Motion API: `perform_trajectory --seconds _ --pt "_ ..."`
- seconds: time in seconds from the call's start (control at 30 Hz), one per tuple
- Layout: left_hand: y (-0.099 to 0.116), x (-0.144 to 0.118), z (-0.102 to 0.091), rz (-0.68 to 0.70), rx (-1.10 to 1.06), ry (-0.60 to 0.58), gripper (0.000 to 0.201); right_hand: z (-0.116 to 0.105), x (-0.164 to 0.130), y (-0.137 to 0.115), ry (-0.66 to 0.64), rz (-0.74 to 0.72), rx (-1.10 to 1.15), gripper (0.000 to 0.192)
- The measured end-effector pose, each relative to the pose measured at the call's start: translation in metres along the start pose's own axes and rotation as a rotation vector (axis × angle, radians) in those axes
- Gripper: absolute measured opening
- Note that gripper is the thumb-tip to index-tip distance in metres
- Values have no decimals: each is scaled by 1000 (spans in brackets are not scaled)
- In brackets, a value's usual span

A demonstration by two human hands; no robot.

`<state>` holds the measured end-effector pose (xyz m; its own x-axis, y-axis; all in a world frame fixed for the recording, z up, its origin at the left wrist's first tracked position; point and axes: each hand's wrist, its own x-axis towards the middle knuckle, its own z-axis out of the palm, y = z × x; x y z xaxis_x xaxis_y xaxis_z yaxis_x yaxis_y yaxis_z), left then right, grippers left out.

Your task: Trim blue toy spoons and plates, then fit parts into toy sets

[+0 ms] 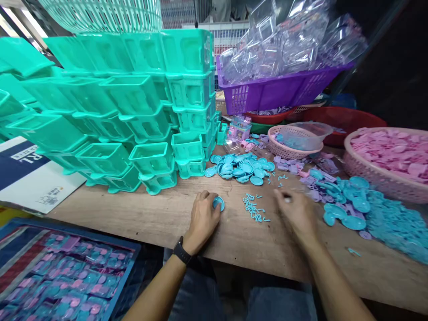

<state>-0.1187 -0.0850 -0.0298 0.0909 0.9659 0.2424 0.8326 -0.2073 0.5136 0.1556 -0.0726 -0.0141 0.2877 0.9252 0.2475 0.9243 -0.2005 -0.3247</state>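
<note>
My left hand (202,217), with a black band on its wrist, is closed on a small round blue plastic dish (218,203) just above the wooden table. On the right, my right hand (297,213) is smeared by motion; its fingers are blurred, and whether they hold anything I cannot tell. Between the hands lies a scatter of tiny blue hook-shaped pieces (254,208). Behind them is a pile of round blue dishes (245,166). To the right of my right hand, more blue oval pieces (346,216) lie mixed with purple parts.
Stacked green bins (152,157) rise at the back left. A purple basket (267,91) of clear packages stands behind. Pink baskets (284,153) and a heap of small blue parts (394,223) line the right. A blue crate (129,263) of packed sets sits lower left.
</note>
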Motion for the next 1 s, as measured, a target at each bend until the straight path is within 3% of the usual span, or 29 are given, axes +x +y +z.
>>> perform_trajectory --seconds 0.13,0.27,0.37,0.5,0.57,0.67,0.83,0.93,1.0 --pt "10 -4 -9 -96 -113 6 10 31 -9 -35 -93 -19 2 30" --pt "13 -8 -14 -224 -366 43 9 38 2 -46 -108 -37 37 18" --pt "13 -11 -12 -354 -609 38 3 32 2 -50 -88 -94 94 17" --pt "16 -14 -9 -443 -858 20 19 13 -18 -56 -28 -148 340 35" --pt "20 -15 -11 -469 -980 -9 20 4 -33 -59 -29 -108 541 45" --pt "29 -15 -12 -537 -1141 -18 15 -3 -54 -61 -115 -3 715 44" --pt "41 -22 -10 -570 -1290 62 25 -5 -79 -64 -134 7 814 34" --pt "47 -28 -7 -561 -1324 23 35 -7 -87 -70 -104 -58 850 29" --pt "51 -32 -5 -533 -1293 2 31 -9 -90 -74 -81 -52 854 28"
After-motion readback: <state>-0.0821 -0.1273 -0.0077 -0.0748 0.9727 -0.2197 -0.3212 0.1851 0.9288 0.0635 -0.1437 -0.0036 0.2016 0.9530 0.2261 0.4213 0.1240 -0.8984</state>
